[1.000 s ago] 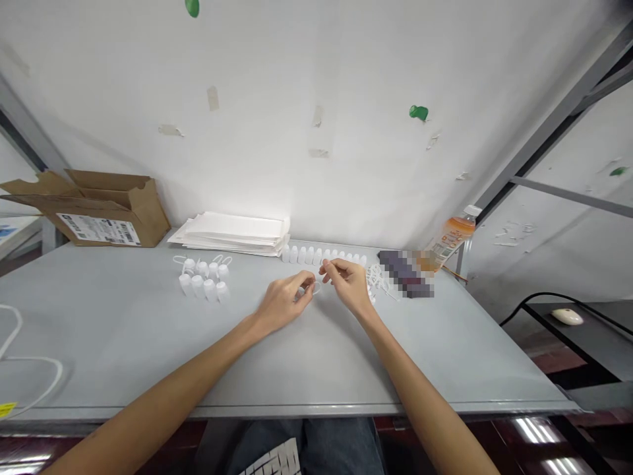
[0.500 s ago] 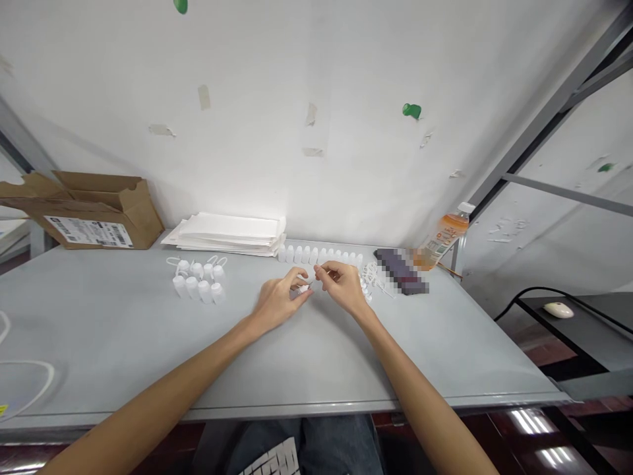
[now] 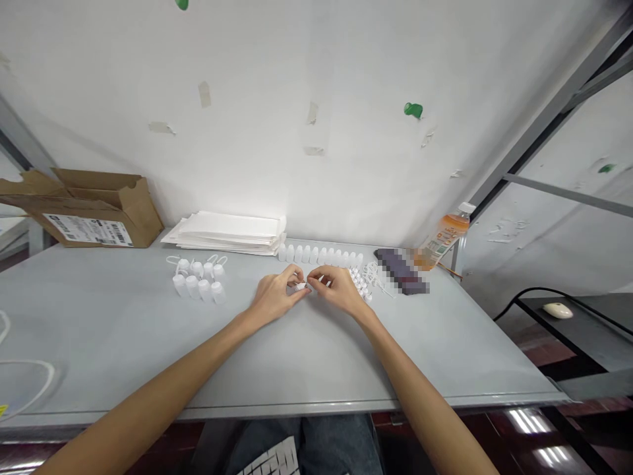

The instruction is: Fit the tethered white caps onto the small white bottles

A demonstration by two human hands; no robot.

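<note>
My left hand (image 3: 274,295) and my right hand (image 3: 335,289) meet over the grey table, their fingertips pinching a small white plastic piece (image 3: 300,287). The fingers hide most of it, so its exact form is hard to tell. Just beyond my right hand, a short line of small white plastic caps (image 3: 360,284) runs towards a tangle of white plastic loops (image 3: 376,277). Behind both hands stands a long row of small white plastic bottles (image 3: 319,254). Further left sits a group of white bottles with looped tethers (image 3: 196,277).
A stack of white paper (image 3: 225,234) and a cardboard box (image 3: 93,218) stand at the back left of the grey table (image 3: 109,330). A pixelated dark object (image 3: 399,271) and a plastic drink bottle (image 3: 442,236) lie at the back right. A white cable (image 3: 30,361) lies at the left.
My hands have drawn closer together, and their fingertips now meet on the small white piece. The thin loop seen between them earlier no longer shows. The view has shifted slightly.
</note>
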